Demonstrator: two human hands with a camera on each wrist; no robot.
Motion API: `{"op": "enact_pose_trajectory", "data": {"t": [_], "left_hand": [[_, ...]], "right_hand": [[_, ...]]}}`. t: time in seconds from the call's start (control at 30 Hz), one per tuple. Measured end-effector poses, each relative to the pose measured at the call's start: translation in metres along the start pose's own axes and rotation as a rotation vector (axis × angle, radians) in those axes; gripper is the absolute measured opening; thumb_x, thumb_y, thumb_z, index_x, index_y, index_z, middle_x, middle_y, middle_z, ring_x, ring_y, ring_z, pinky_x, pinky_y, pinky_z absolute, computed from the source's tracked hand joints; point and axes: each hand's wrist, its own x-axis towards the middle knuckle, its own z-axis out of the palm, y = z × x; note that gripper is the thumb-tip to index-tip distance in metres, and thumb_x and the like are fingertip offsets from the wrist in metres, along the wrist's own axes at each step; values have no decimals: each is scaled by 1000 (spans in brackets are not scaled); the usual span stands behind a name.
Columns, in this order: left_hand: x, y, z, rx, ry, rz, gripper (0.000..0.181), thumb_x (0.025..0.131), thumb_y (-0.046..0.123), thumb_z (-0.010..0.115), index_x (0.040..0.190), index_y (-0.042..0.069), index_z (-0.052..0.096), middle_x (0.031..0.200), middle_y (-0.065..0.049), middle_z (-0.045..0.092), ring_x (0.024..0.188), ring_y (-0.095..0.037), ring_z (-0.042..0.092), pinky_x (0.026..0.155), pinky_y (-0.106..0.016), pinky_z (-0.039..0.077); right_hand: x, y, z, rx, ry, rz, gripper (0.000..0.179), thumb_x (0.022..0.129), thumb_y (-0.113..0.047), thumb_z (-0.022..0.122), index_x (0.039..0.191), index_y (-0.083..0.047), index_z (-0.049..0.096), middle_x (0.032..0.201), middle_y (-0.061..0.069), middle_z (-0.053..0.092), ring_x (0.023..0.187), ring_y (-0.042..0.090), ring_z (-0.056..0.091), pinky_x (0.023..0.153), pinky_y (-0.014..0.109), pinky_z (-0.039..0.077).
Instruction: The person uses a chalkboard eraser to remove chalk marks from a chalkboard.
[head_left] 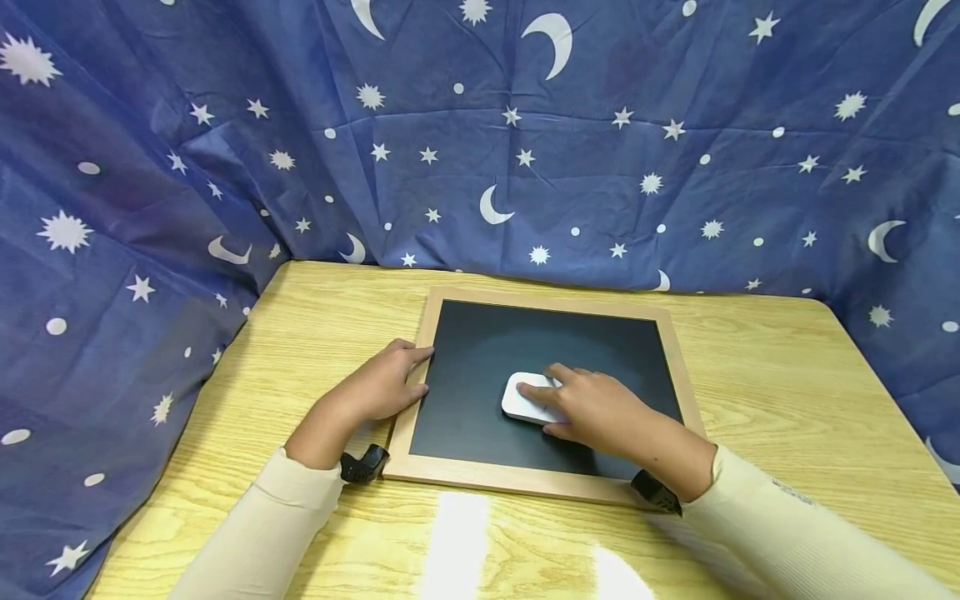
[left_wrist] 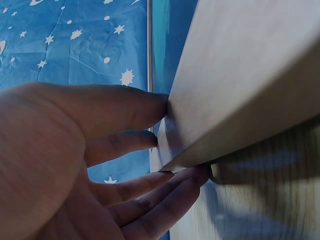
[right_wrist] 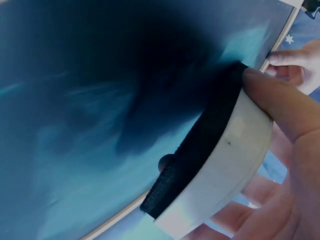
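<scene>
A small chalkboard (head_left: 615,350) with a light wooden frame lies flat on the table. At its left side my left hand (head_left: 381,382) grips the frame; in the left wrist view the thumb (left_wrist: 140,107) rests on the frame's face while other fingers reach round its edge and underneath. My right hand (head_left: 600,412) holds a white board eraser (head_left: 516,403) over the middle of the board. The right wrist view shows the eraser's black felt side (right_wrist: 200,145) facing the board, with thumb and fingers on opposite sides of its white body. Faint pale smears mark the dark surface.
The yellow wood-grain table (head_left: 787,392) extends around the board on all sides. A blue cloth (head_left: 450,167) with white moons and stars hangs behind it and along both sides. Each wrist wears a black strap-on device (head_left: 364,465).
</scene>
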Motion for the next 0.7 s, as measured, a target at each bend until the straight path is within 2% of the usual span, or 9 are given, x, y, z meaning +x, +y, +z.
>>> {"op": "enact_pose_trajectory", "data": {"t": [0.27, 0.47, 0.7], "left_hand": [[0, 0, 0, -7, -5, -3, 59, 95, 15, 66, 148, -1, 46, 145, -26, 47, 131, -37, 51, 106, -48, 46], [0, -1, 0, -8, 0, -1, 60, 95, 15, 66, 149, -1, 45, 146, -25, 47, 132, -37, 50, 106, -48, 46], [-2, 1, 0, 0, 4, 10, 59, 95, 15, 66, 148, -1, 45, 145, -25, 47, 132, -37, 50, 106, -48, 46]], "right_hand": [[-37, 14, 2, 13, 1, 58, 60, 86, -31, 80, 142, -24, 59, 126, 19, 63, 89, 32, 70, 73, 43, 60], [-68, 23, 7, 49, 36, 114, 61, 85, -31, 80, 142, -23, 59, 124, 18, 63, 90, 31, 70, 73, 44, 59], [-86, 25, 9, 44, 46, 154, 62, 84, -32, 81, 142, -25, 60, 122, 17, 64, 87, 29, 71, 69, 42, 59]]}}
